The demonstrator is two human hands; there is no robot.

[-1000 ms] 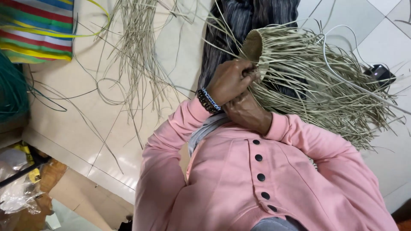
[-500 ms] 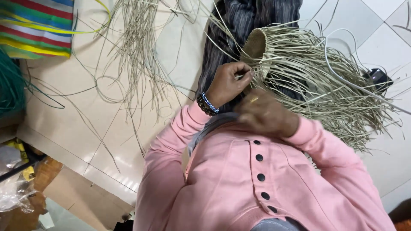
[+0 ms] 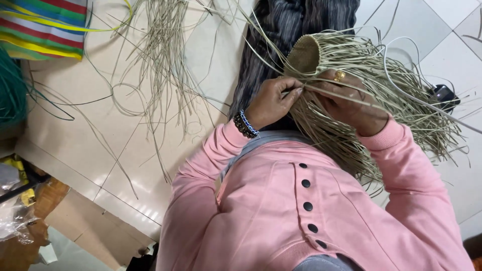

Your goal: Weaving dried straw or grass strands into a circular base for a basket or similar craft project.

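Note:
A small woven straw piece (image 3: 304, 54) rests on my lap, its many loose pale strands (image 3: 401, 105) fanning out to the right. My left hand (image 3: 271, 103), wearing a beaded bracelet, pinches strands just below the woven edge. My right hand (image 3: 351, 103), with a gold ring, lies close beside it, fingers curled around a bunch of the same strands. My pink buttoned top (image 3: 306, 211) fills the lower part of the view. A dark striped cloth (image 3: 286, 27) lies under the weaving.
Loose straw strands (image 3: 160, 65) lie scattered over the cream floor tiles. A bright striped bag (image 3: 45, 25) sits at the top left, a green bundle (image 3: 10, 88) at the left edge. A small black device (image 3: 444, 95) with a white cable lies right.
My right hand has come out from under the left and moved up and right onto the strands. My left hand has kept its place at the woven edge.

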